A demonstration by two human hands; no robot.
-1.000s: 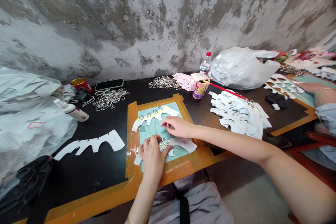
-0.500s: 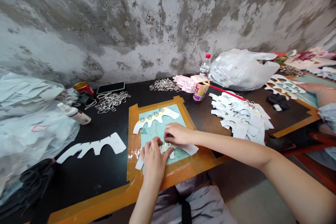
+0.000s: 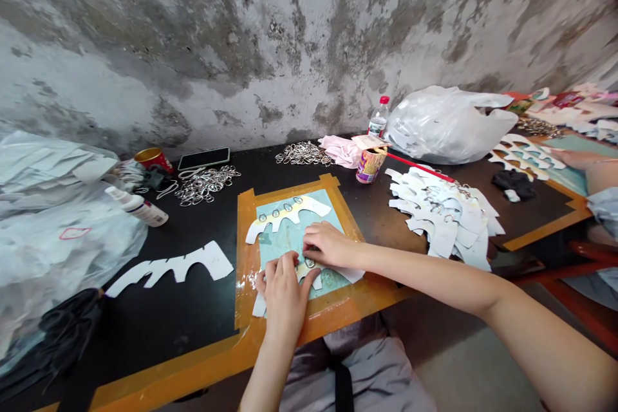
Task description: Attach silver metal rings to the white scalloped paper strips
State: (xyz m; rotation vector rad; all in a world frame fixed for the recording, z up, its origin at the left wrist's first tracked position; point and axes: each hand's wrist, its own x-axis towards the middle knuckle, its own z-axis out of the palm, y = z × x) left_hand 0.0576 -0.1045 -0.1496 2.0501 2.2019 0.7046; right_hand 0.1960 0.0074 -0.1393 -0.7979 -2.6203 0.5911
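My left hand [image 3: 284, 291] rests over a white cut-out piece [image 3: 259, 304] on the blue-green board [image 3: 273, 248], its fingers bent and its thumb and fingertips closed on the piece. From the right, my right hand [image 3: 332, 246] reaches to the same piece, fingers curled and closed at a metal ring [image 3: 309, 263]. The hands hide much of this piece, and the fingertips are partly covered. Farther up the board lies a second white piece [image 3: 309, 206] with scalloped tabs, a yellowish band and several metal rings along it.
Orange-brown tape [image 3: 245, 238] frames the board. A bare white piece [image 3: 168, 267] lies left, near a spray bottle [image 3: 138, 207]. Metal rings [image 3: 205, 185] are heaped behind it. On the right are a paper cup [image 3: 369, 166], a red stick [image 3: 420, 167], stacked white pieces [image 3: 441, 212] and another person's arm [image 3: 599, 170].
My hands stay almost in place at the ring, with only slight finger movement. The lower piece's left end seems to have shifted slightly; the view has moved a little.
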